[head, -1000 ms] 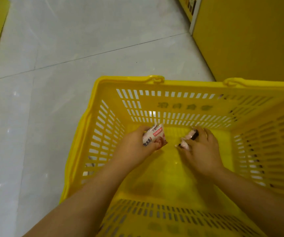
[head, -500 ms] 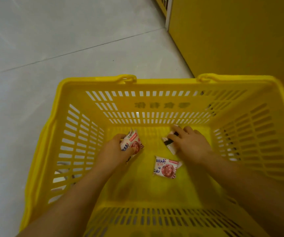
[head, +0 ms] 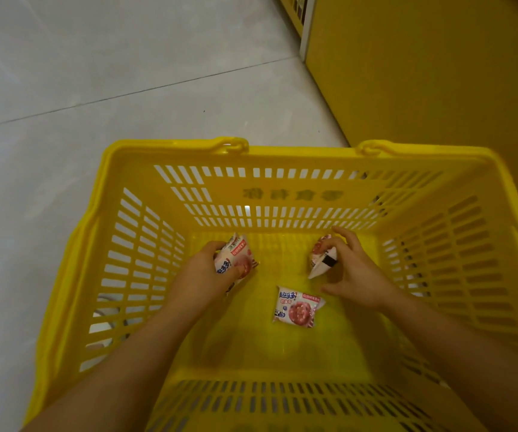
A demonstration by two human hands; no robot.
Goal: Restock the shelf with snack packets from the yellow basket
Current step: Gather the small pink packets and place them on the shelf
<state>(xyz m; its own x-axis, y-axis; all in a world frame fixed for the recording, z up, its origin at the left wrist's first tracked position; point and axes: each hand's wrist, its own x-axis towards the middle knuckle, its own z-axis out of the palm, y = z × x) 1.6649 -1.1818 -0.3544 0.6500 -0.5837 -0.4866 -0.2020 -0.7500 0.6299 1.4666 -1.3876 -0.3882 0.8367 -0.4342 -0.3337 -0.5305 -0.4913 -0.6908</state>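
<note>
Uncovered since a second ago, a loose snack packet (head: 296,308) is seen lying flat on the bottom of the yellow basket (head: 282,151), between the two hands and toward the person, its long axis running roughly left to right. It lies nearer the right hand (head: 354,272), whose fingers are pinched on a second packet (head: 321,260); a third packet (head: 236,260) is gripped by the left hand (head: 201,275).

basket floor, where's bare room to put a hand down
Bare floor: the stretch between the loose packet and the near wall of the yellow basket, and a strip under the far wall between the left-hand packet and the right-hand packet. Crowded where the right hand sits close to the loose packet.
</note>
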